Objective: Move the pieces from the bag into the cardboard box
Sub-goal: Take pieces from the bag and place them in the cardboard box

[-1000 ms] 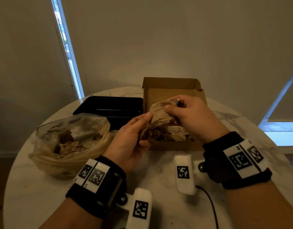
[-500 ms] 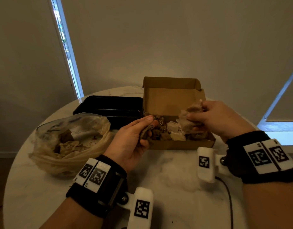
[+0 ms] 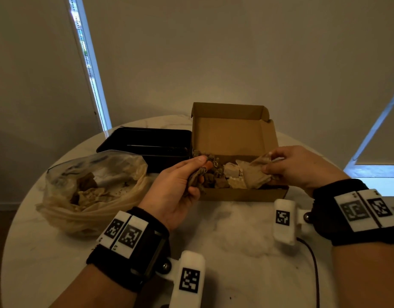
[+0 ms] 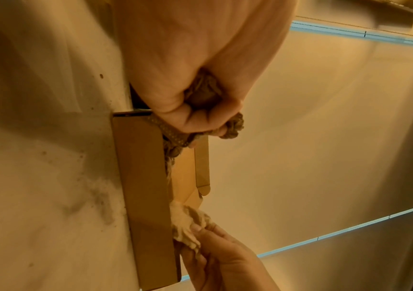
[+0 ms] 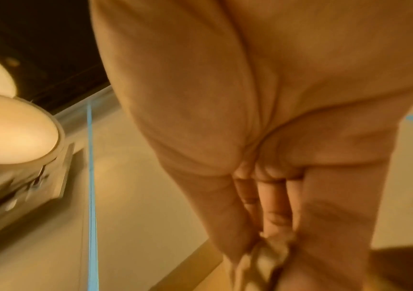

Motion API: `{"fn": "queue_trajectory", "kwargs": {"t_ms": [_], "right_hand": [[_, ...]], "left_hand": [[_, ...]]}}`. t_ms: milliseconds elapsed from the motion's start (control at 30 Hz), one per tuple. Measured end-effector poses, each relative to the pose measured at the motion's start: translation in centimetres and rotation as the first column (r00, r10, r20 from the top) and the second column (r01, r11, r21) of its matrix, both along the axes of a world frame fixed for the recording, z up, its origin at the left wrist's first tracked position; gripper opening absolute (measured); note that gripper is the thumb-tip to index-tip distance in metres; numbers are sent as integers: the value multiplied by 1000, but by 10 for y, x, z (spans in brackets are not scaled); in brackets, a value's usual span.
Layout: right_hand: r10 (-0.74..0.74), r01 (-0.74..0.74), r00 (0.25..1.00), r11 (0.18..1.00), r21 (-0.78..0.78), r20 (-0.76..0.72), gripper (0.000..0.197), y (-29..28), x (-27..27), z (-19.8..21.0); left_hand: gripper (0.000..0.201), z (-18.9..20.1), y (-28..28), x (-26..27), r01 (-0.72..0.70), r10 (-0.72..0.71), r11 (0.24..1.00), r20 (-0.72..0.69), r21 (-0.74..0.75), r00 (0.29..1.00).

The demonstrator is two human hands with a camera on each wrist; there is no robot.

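An open cardboard box (image 3: 242,194) stands on the round marble table, its lid upright behind it. Several brown and cream cloth pieces (image 3: 230,176) lie inside. My left hand (image 3: 187,177) grips a dark patterned cloth piece (image 3: 197,177) at the box's front left corner; in the left wrist view this piece (image 4: 205,94) is bunched in my fist (image 4: 200,110). My right hand (image 3: 287,165) pinches a beige cloth piece (image 3: 255,174) over the right side of the box. A clear plastic bag (image 3: 91,190) with more pieces lies at the left.
A black rectangular tray (image 3: 147,147) sits behind the bag, left of the box. A dark cable (image 3: 314,270) runs across the near table at the right. The table's near middle (image 3: 236,241) is bare marble.
My right hand has carried the beige piece from in front of the box's middle to its right side and lowered it. My left hand has kept hold of the dark piece at the left corner.
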State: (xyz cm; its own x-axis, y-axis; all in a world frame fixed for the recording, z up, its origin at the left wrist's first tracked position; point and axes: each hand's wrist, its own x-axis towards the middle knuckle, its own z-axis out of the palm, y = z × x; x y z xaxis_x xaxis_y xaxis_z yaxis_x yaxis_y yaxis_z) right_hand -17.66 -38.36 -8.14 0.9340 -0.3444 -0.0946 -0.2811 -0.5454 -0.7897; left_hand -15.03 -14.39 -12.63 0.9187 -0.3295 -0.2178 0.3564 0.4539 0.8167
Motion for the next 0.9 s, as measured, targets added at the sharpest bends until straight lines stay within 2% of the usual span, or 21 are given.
{"fn": "queue_trajectory", "kwargs": {"t_ms": [67,133,233,300,367,400,433,500,533,633,733,800,867,900], "right_hand": [[-42,34,998,988,-152,-52,16,-2,-1,-1],[-100,90,995,967,-236,-27,18,-1,-3,1],[-115,162,981,928,-334,157,18,3,-8,11],[-46,121,975,932,-342,218,13,12,-11,17],[38,2,992,951,-311,121,6,24,-12,18],[57,-44,998,953,-300,35,12,28,-12,17],[68,-85,996,936,-342,-61,19,31,-11,14],[54,-161,976,835,-527,-213,30,32,-8,10],[35,-174,970,792,-585,-241,33,32,-8,9],[34,-174,966,817,-550,-256,38,32,-5,6],[49,-210,956,802,-559,-289,38,39,-7,8],[89,-194,975,786,-587,-203,34,45,-12,10],[216,-176,976,835,-521,15,22,52,-17,13],[302,-221,946,865,-450,115,15,59,-19,15]], "left_hand": [[28,1,0,-1,2,-2,1000,0,7,1000],[28,1,0,-2,0,0,1000,-1,10,1000],[29,1,0,-1,-2,2,1000,-6,10,1000],[29,2,0,-1,-2,2,1000,-8,13,1000],[28,2,0,-2,-4,4,1000,-8,19,1000],[28,2,0,-2,-6,6,1000,-8,20,1000],[28,2,1,-3,-6,6,1000,-9,20,1000],[27,2,1,-3,-4,5,1000,-13,22,1000],[25,2,0,-3,-3,3,1000,-14,25,1000],[23,4,0,-4,-1,2,999,-19,32,1000],[31,6,1,-5,1,0,1000,-49,16,999],[35,7,1,-6,-2,2,1000,-75,3,997],[38,8,1,-6,-7,7,1000,-98,-3,995],[40,8,1,-6,-7,6,1000,-106,-9,994]]}}
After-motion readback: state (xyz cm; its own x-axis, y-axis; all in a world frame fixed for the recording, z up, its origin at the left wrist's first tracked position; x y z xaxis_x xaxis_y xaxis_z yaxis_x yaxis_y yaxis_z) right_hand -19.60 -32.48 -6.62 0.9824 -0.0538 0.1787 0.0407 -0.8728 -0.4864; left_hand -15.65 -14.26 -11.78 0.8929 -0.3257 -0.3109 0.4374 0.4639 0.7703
